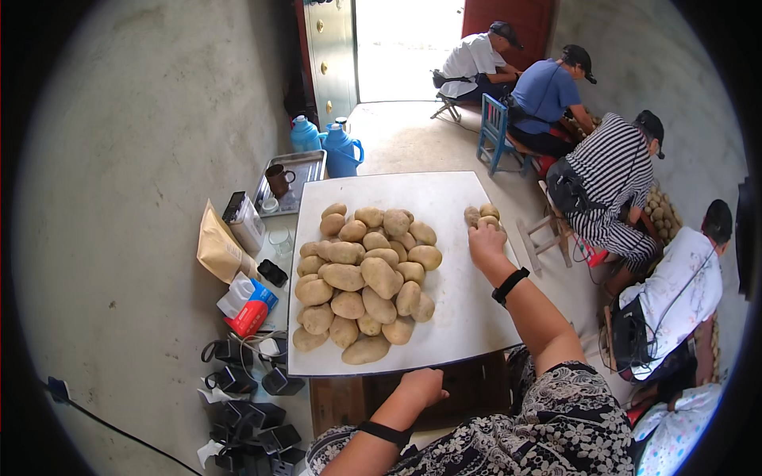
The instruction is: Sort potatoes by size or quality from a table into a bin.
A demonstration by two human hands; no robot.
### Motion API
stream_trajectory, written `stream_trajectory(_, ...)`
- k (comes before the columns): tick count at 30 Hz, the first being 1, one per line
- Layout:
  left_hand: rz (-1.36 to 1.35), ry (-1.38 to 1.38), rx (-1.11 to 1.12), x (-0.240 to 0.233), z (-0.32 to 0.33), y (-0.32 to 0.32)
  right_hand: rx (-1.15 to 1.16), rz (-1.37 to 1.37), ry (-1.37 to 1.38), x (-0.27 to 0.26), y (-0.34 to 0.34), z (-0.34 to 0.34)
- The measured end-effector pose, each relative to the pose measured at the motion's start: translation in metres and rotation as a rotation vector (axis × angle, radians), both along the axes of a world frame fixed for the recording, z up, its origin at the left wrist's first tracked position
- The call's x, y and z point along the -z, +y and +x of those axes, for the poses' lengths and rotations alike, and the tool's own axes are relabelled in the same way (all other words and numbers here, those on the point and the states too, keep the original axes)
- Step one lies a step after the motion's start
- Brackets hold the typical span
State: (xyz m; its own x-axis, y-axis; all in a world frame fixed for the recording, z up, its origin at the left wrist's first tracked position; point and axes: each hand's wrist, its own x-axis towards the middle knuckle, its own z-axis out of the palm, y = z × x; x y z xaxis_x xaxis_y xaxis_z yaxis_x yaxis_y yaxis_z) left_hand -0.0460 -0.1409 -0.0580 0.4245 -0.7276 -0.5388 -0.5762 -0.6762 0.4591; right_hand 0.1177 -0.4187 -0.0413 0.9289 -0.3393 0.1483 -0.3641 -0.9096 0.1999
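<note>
A large heap of potatoes (363,276) covers the left and middle of the white tabletop (470,309). At the right edge of this top lies a small group of potatoes (472,215). My right hand (487,245) reaches to that group, its fingers on a potato (488,221); the hand partly hides the potatoes under it. My left hand (420,388) hangs by the table's front edge, below the heap, with curled fingers and no object visible in it. Both wrists wear black bands.
On the left stand a metal tray (315,163) with a brown mug (278,179), blue thermos jugs (341,152), a tissue pack (250,306) and several black devices (262,416). At right, several people (613,166) sit bent over potatoes (661,214) along the wall.
</note>
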Motion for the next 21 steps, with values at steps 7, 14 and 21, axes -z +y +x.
stream_trajectory(7, 0.009, 0.008, -0.013, 0.002, 0.000, 0.001, 0.049, 0.057, -0.029, 0.004, 0.003, 0.005)
stream_trajectory(14, -0.047, 0.025, 0.012, 0.001, -0.001, 0.001, -0.397, 0.561, -0.287, -0.038, 0.061, 0.004)
stream_trajectory(21, -0.031, 0.036, 0.010, -0.002, 0.001, -0.001, -0.514, 0.822, -0.173, -0.034, 0.092, 0.015)
